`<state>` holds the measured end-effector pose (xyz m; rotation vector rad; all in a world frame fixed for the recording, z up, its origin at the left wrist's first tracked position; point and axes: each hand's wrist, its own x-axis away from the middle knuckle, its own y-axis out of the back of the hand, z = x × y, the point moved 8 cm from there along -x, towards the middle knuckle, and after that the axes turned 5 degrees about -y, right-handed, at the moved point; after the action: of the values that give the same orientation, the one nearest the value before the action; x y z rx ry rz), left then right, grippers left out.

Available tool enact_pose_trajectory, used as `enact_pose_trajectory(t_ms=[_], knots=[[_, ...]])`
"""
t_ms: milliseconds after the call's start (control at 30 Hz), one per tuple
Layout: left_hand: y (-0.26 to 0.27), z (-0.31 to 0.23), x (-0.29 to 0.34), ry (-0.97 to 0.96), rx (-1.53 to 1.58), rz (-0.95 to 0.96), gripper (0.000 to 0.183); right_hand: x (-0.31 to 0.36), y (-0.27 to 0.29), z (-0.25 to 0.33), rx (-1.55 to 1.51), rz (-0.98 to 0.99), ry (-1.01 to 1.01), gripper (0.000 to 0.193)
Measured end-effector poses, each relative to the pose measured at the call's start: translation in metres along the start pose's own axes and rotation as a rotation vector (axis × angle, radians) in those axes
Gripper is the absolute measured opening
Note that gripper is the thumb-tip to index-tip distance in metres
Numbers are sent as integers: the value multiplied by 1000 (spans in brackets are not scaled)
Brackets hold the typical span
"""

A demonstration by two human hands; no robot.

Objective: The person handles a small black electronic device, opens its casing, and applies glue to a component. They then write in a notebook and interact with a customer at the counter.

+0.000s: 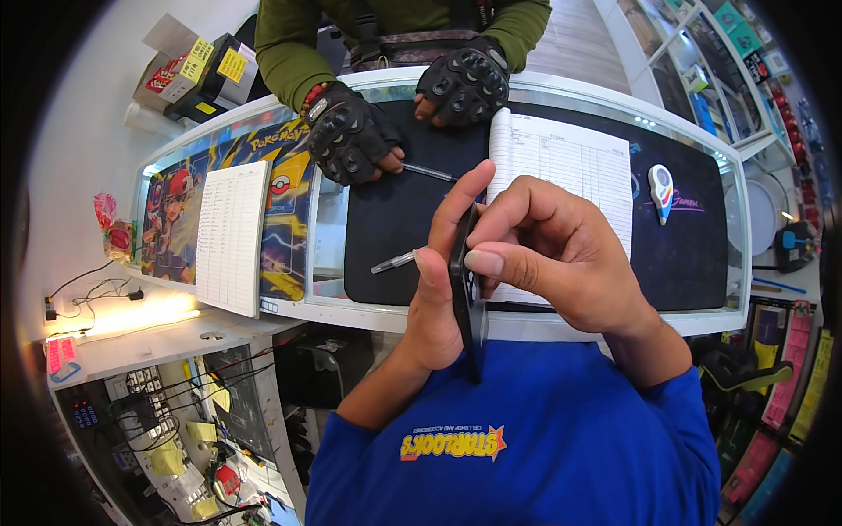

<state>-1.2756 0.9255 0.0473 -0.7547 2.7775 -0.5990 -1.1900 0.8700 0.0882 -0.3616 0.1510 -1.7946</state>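
My left hand [441, 307] grips a dark smartphone [474, 320], seen nearly edge-on, with the fingers along one side. My right hand [561, 250] is at the phone's upper part, thumb and fingertips pinched together against it. Whether a small piece sits between those fingertips I cannot make out. Beneath my hands lies a ruled notebook [570, 145] on a black mat [373, 232]. A clear pen [393, 262] rests on the mat beside my left hand.
Across the glass counter, a person in a green top rests gloved hands [351, 131] [465, 83] on the mat, by another pen [428, 171]. A correction tape [660, 193] lies right. A second notebook [232, 237] lies left. A cluttered workbench [167, 333] stands lower left.
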Motion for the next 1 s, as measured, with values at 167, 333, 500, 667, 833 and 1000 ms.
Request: enact_pose_trajectory(t_ms=[167, 333, 500, 667, 833, 1000], knots=[[-1, 1, 0, 22, -26, 2, 110, 1, 3, -3, -56, 31, 21, 11], [-3, 0, 0, -15, -19, 21, 98, 2, 5, -4, -94, 47, 32, 11], [-6, 1, -1, 11, -15, 44, 97, 3, 7, 2, -27, 28, 65, 11], [-8, 0, -2, 30, -5, 4, 98, 2, 5, 4, 4, 7, 33, 10], [10, -4, -6, -34, 192, 5, 107, 18, 21, 7, 63, -138, 178, 11], [56, -10, 4, -127, 546, -33, 116, 17, 45, -20, 442, -229, 88, 18]])
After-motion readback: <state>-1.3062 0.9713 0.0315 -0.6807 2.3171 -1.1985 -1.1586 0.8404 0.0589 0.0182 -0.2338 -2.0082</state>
